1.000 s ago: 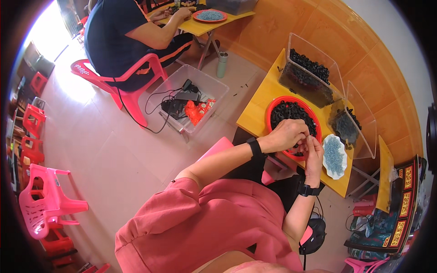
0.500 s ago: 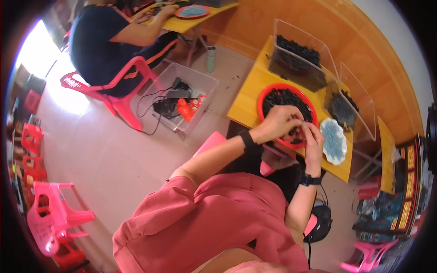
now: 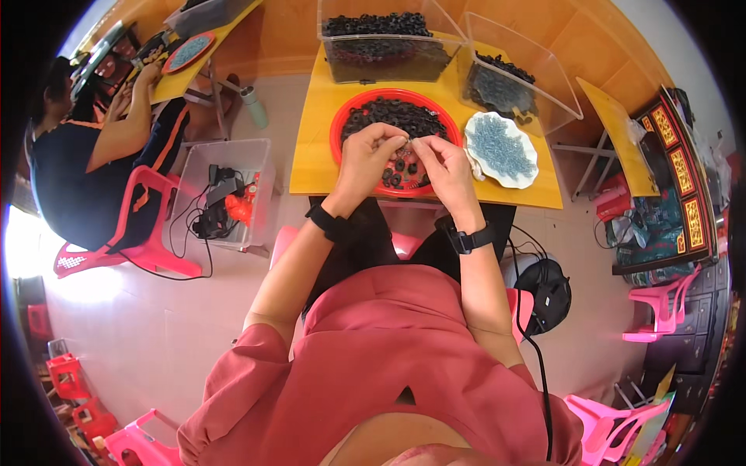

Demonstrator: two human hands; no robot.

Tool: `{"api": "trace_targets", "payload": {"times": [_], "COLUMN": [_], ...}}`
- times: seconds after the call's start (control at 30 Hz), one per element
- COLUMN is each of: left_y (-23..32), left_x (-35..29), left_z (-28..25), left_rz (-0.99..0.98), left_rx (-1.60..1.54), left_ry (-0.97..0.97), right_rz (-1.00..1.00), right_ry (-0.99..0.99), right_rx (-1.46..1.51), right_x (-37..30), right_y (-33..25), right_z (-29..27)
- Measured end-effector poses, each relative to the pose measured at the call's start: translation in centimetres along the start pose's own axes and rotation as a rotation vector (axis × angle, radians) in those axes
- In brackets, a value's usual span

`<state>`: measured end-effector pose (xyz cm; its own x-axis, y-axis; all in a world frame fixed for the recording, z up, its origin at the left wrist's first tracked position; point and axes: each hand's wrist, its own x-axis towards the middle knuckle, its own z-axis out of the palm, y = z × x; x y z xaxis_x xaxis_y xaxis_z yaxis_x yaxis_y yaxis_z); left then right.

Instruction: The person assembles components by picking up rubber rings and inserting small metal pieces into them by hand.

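Both of my hands meet over a red round tray full of small black rings, which stands on a yellow table. My left hand has its fingertips pinched on a small part, touching the fingertips of my right hand, also pinched on something small; the pieces are too small to make out. A white plate heaped with small pale blue-grey parts lies just right of the tray. Black bands sit on both of my wrists.
Two clear plastic bins with black parts stand at the table's far side. On the floor to the left is a clear box with cables and an orange tool. Another person sits on a pink chair at a second yellow table. Pink chairs stand at right.
The view has swung so the table now sits at top centre. My hands stay together over the red tray, fingertips still pinched.
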<state>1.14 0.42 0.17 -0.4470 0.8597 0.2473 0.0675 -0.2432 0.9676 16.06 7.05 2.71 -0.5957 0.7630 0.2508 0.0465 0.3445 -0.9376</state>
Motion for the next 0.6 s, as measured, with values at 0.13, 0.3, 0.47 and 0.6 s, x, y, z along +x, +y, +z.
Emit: {"api": "trace_targets", "payload": {"times": [0.13, 0.3, 0.47, 0.6], "left_y": [0.0, -0.5, -0.9, -1.2], "left_x": [-0.2, -0.2, -0.2, 0.0], "left_z": [0.1, 0.2, 0.4, 0.0], "left_rz": [0.065, 0.095, 0.027, -0.037], "left_rx": [0.068, 0.161, 0.068, -0.167], "left_ry": [0.014, 0.007, -0.001, 0.039], "right_rz": [0.026, 0.020, -0.023, -0.093], "right_ry": [-0.031, 0.009, 0.034, 0.090], "right_rx": [0.179, 0.100, -0.066, -0.182], "right_x": [0.2, 0.0, -0.1, 0.0], "right_y": [0.9, 1.1, 0.7, 1.3], "right_z": [0.2, 0.2, 0.0, 0.0]}}
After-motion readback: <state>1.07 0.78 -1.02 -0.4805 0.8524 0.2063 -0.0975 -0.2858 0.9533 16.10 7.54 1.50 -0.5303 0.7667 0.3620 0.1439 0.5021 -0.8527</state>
